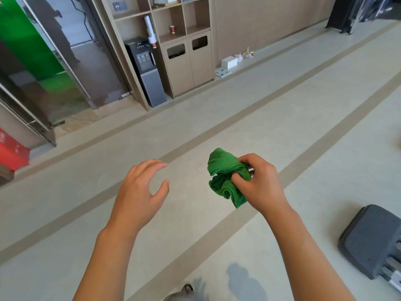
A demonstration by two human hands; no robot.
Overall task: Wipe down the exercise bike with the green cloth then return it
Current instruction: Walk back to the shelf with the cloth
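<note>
The right hand (258, 181) grips the bunched-up green cloth (223, 177) in curled fingers above the floor (195, 131), the left hand (141, 187) is loose and holds nothing, and a red cup (172, 29) sits on a shelf (173, 36).

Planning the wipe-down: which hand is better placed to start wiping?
Probably the right hand: it already grips the bunched green cloth. The left hand hangs open, holding nothing.
</note>
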